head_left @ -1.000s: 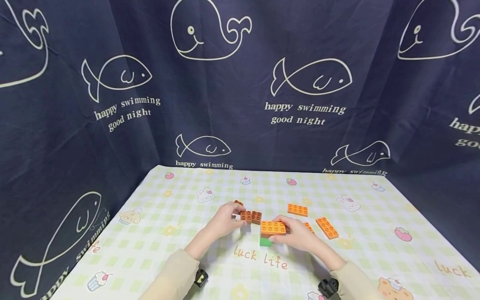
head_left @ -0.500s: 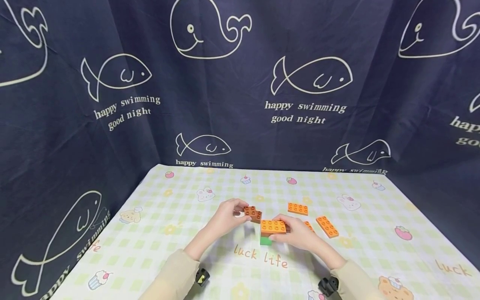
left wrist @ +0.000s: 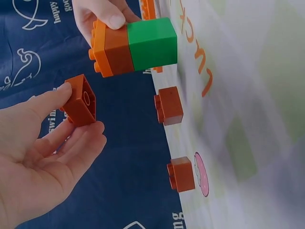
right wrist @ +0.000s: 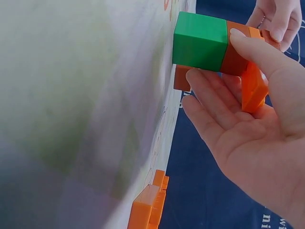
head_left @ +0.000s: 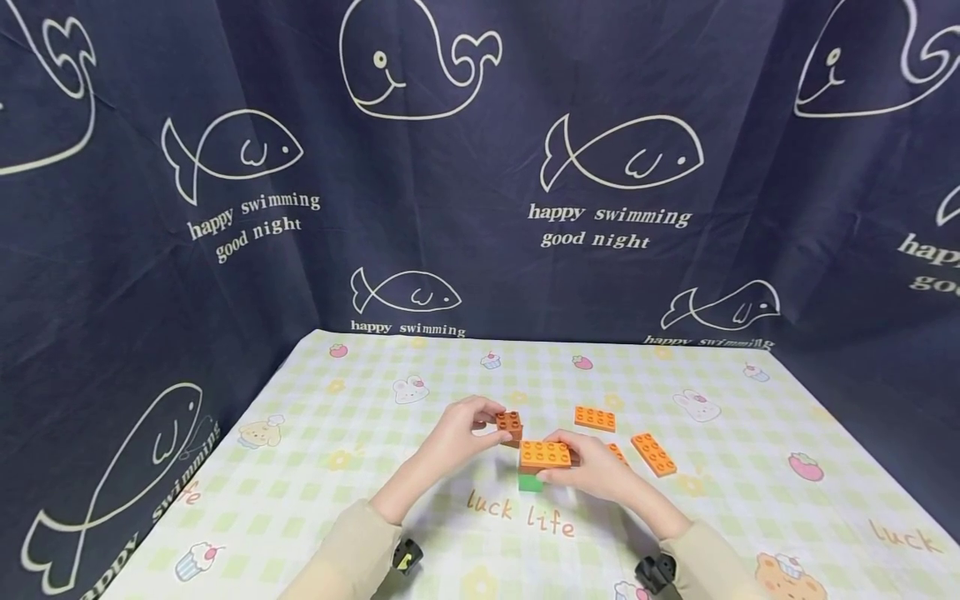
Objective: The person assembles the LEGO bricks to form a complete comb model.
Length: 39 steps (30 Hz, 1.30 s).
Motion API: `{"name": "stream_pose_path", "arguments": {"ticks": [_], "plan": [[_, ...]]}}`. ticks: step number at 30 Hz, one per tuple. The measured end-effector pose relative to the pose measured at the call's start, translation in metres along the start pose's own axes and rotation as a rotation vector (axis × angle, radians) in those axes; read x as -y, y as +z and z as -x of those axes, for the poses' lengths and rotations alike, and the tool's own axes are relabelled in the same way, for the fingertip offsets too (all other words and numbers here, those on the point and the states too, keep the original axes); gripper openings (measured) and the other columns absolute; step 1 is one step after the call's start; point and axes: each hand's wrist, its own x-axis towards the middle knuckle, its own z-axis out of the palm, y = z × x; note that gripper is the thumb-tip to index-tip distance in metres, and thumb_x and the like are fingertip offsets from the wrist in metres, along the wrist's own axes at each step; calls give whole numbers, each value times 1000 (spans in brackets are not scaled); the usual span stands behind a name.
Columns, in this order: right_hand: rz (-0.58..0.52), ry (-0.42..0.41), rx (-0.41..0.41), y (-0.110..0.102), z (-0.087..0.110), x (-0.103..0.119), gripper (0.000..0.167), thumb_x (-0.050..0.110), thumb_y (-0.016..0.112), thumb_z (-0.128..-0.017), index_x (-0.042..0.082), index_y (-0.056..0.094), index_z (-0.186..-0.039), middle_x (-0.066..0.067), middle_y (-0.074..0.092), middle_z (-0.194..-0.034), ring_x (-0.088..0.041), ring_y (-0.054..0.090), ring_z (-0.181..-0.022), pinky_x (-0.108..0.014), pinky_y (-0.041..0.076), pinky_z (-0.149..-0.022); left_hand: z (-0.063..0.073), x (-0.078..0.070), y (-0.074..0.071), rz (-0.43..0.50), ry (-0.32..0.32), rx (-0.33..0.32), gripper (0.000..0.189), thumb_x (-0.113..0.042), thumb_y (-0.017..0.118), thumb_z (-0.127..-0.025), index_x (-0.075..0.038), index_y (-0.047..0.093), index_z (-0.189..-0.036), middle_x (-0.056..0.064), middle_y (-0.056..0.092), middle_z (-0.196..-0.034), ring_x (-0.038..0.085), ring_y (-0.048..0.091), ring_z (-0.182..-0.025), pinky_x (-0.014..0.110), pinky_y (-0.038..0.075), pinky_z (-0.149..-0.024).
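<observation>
My left hand [head_left: 459,432] pinches a small reddish-brown brick [left wrist: 81,102] between thumb and fingers, raised above the table. Just right of it, my right hand [head_left: 592,468] grips a stack of toy building bricks. That stack has a green brick [head_left: 530,482] at the bottom, a brown brick [left wrist: 119,51] above it and an orange studded plate [head_left: 545,452] on top. The plate reaches out past the green brick, as the right wrist view shows. In the left wrist view, two more brown bricks [left wrist: 170,106] stand apart on the table; my left hand hides one in the head view.
Behind and right of my right hand lie an orange plate [head_left: 595,418], a slanted orange plate [head_left: 654,454] and another orange piece [head_left: 617,452] partly covered by the hand. A checked cloth [head_left: 300,500] covers the table. Dark blue curtains [head_left: 495,208] hang around it.
My left hand has picked up one brown brick from the table and carried it right, toward the stack. My right hand holds the stack in nearly the same spot.
</observation>
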Motion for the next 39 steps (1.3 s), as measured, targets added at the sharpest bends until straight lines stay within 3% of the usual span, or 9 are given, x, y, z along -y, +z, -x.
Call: {"name": "stream_pose_path", "arguments": {"ticks": [5, 12, 22, 29, 39], "plan": [[0, -9, -3, 0, 0, -1, 39, 41, 72, -80, 17, 62, -108, 7, 62, -91, -5, 55, -80, -22, 46, -72, 0, -5, 4, 35, 15, 16, 36, -19, 74, -80, 0, 63, -110, 9, 66, -104, 20, 65, -93, 33, 54, -87], [12, -28, -14, 1, 1, -1, 39, 40, 73, -79, 17, 62, -109, 6, 62, -90, -5, 55, -78, -22, 46, -70, 0, -8, 10, 30, -3, 52, 36, -23, 75, -80, -5, 64, -109, 5, 67, -102, 16, 65, -92, 23, 54, -86], [10, -35, -10, 1, 1, 1, 38, 38, 73, -79, 16, 62, -108, 7, 61, -89, -3, 53, -75, -20, 45, -66, 0, -8, 15, 76, -6, 80, 34, -19, 75, -80, -4, 64, -108, 7, 67, -103, 23, 67, -92, 33, 55, -86], [8, -9, -4, 0, 1, 3, 39, 38, 71, -81, 14, 62, -111, 3, 64, -99, -4, 54, -77, -20, 45, -65, 0, -8, 19, 57, 1, 90, 33, -22, 75, -80, -6, 65, -107, 5, 66, -104, 18, 67, -91, 29, 55, -85], [12, -9, -7, 1, 1, 2, 39, 38, 71, -81, 14, 62, -110, 3, 63, -98, -3, 52, -75, -19, 44, -63, -1, -11, 20, 33, 19, 98, 31, -23, 75, -80, -8, 66, -106, 4, 67, -103, 19, 67, -90, 29, 55, -83]]}}
